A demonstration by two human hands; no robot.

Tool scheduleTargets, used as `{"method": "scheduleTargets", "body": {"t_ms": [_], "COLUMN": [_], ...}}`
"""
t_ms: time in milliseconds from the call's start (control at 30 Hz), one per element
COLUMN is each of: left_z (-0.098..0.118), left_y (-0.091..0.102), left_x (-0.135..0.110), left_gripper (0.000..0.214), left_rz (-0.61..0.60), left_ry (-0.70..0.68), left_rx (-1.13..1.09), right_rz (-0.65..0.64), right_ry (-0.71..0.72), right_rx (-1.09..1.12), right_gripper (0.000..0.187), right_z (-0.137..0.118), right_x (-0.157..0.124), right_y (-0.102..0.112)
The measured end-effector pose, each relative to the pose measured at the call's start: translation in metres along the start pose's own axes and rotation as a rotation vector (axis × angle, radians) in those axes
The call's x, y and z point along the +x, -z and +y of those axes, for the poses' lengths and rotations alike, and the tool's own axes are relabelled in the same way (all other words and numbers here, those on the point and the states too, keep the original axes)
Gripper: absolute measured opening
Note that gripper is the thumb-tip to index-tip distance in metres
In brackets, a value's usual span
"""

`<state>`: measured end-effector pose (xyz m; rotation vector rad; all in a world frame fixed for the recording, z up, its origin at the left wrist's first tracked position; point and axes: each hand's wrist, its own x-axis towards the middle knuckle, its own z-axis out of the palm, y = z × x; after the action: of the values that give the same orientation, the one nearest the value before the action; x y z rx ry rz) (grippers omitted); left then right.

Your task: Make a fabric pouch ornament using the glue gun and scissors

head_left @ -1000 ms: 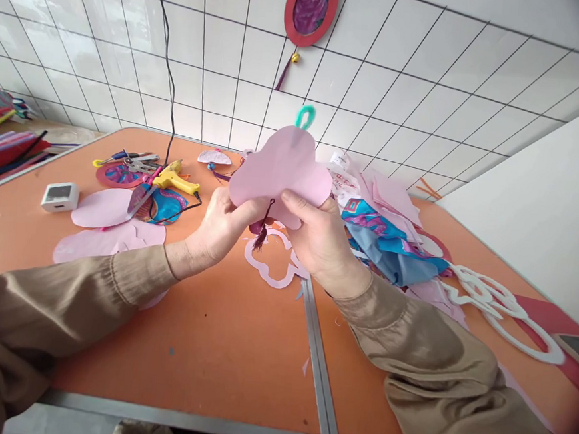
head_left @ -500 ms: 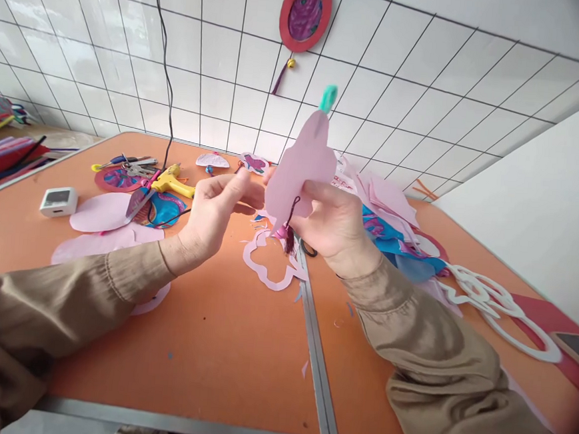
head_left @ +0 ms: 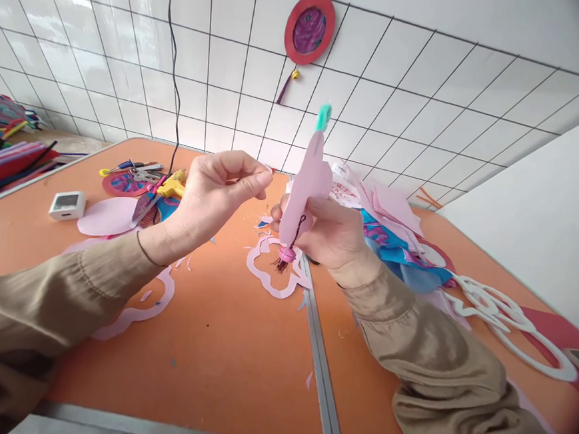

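My right hand [head_left: 338, 237] grips a pink paper ornament [head_left: 305, 185] by its lower edge, turned nearly edge-on so its front is hidden. A green fuzzy loop [head_left: 323, 117] sticks up from the top of it. From its bottom hang a pink bell [head_left: 287, 254] and a dark tassel [head_left: 280, 266], with a dark cord looped against the paper. To the left, apart from the ornament, my left hand [head_left: 224, 195] is raised with thumb and forefinger pinched together. Whatever is between those fingertips, if anything, is too small to name.
A pink scalloped paper ring [head_left: 254, 268] lies below the ornament. Scissors [head_left: 144, 211], a yellow glue gun [head_left: 174, 184] and a white box [head_left: 67, 206] are at left. Blue cloth [head_left: 401, 256] and white cutouts [head_left: 488, 299] lie at right. A red round ornament [head_left: 288, 26] hangs on the wall grid.
My left hand has risen and its fingers have closed into a pinch. The ornament in my right hand has turned more edge-on and dropped slightly. The view has shifted a little.
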<state>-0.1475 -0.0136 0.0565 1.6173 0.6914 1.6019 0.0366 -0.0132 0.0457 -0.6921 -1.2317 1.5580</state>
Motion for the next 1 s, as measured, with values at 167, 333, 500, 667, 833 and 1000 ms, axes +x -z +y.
{"method": "scheduleTargets", "body": {"t_ms": [167, 333, 500, 667, 833, 1000], "left_z": [0.002, -0.006, -0.011, -0.007, -0.01, -0.016], "left_y": [0.003, 0.003, 0.001, 0.0, -0.001, -0.001], "left_x": [0.002, 0.003, 0.002, 0.0, -0.001, -0.001], "left_gripper": [0.035, 0.022, 0.014, 0.017, 0.025, 0.04], "left_rz": [-0.081, -0.178, -0.184, -0.165, -0.157, -0.226], "left_ry": [0.114, 0.18, 0.211, 0.219, 0.222, 0.175], "left_rx": [0.107, 0.207, 0.275, 0.266, 0.319, 0.359], "right_rz": [0.033, 0.042, 0.108, 0.116, 0.118, 0.105], "right_ry": [0.082, 0.048, 0.104, 0.127, 0.11, 0.103], "right_rx": [0.049, -0.01, 0.002, -0.002, -0.054, 0.002], "right_gripper": [0.024, 0.038, 0.032, 0.027, 0.024, 0.028], "right_z": [-0.004, -0.01, -0.01, -0.011, -0.015, -0.013], "right_x": [0.0, -0.001, 0.0, 0.0, -0.001, -0.002], "right_y": [0.0, 0.001, 0.001, 0.003, 0.004, 0.001]}}
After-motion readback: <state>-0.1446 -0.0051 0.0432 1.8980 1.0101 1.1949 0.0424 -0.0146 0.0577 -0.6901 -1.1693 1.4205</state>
